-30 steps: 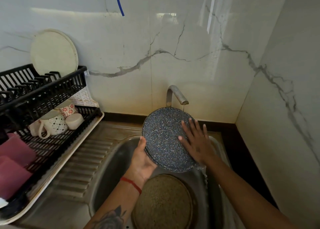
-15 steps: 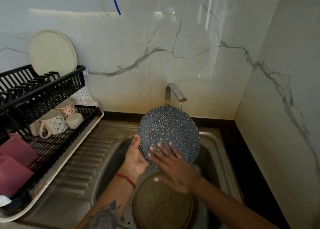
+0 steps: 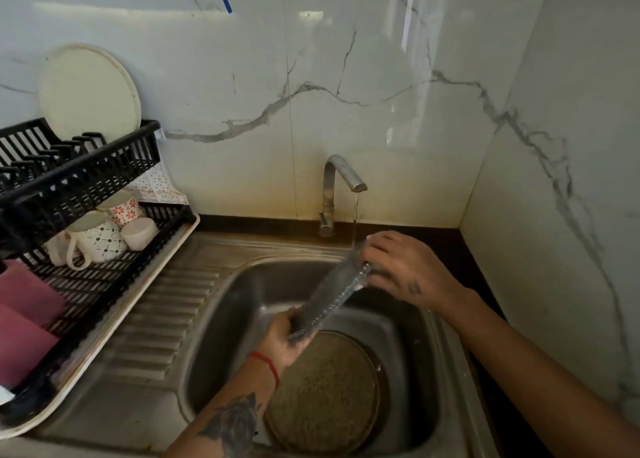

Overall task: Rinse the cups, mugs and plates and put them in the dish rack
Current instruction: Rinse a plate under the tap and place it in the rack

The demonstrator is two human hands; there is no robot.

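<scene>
A dark speckled plate (image 3: 329, 300) is held nearly edge-on over the steel sink (image 3: 221, 319), blurred by motion. My left hand (image 3: 282, 341) grips its lower rim; my right hand (image 3: 403, 267) grips its upper rim under the stream from the tap (image 3: 341, 177). A brown speckled plate (image 3: 325, 392) lies flat in the sink bottom. The black two-tier dish rack (image 3: 86, 177) stands at the left, with a cream plate (image 3: 88, 89) upright on top and three patterned mugs (image 3: 100, 236) on the lower tier.
Pink items (image 3: 26, 319) sit at the rack's near end. A ribbed steel drainboard (image 3: 152, 326) lies between rack and sink. Marble walls close in behind and at the right. A patterned cloth (image 3: 156, 187) hangs behind the rack.
The dark plate turned from facing me to nearly edge-on. My right hand went from its face down to its lower part, then up to the top rim by the tap.
</scene>
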